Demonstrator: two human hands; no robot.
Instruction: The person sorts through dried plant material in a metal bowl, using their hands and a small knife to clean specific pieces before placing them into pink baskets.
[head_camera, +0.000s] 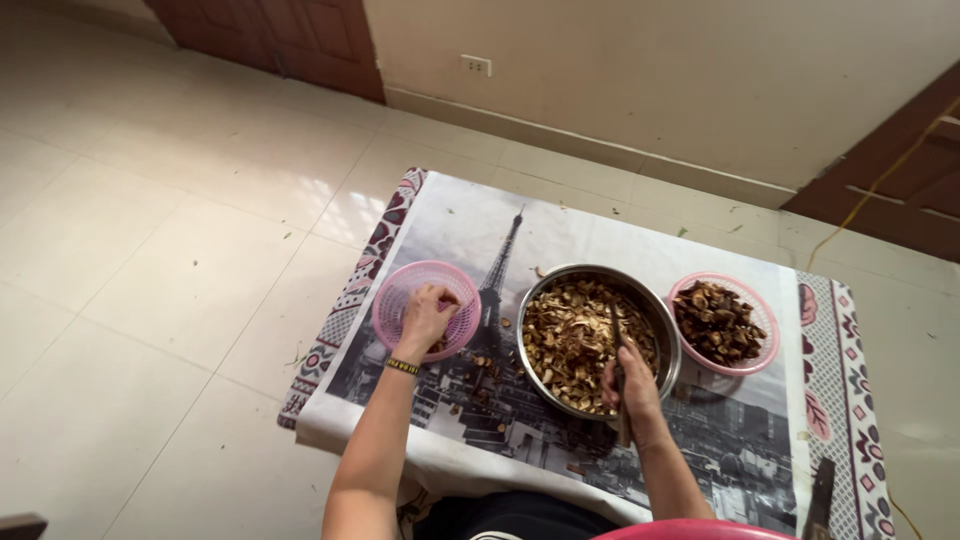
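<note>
A pink mesh basket (410, 290), round and shallow, sits left on the printed cloth, with a few brown bits inside by the left hand's fingers. A steel bowl (664, 330), heaped with tan dried slices, stands at centre. A thin dark tool (618, 340) slants over its near rim, tip among the slices.

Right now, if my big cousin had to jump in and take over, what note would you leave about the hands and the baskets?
Left hand: reaching into the left pink basket, fingers curled; what it holds is hidden.
Right hand: gripping a thin dark tool that points into the steel bowl.
The bowl, mid-cloth, is full of tan dried pieces.
The right pink basket holds a heap of darker pieces.
Done: one heap in the right basket, little in the left.
Left: the bowl is still full; a few bits lie loose on the printed cloth.
</note>
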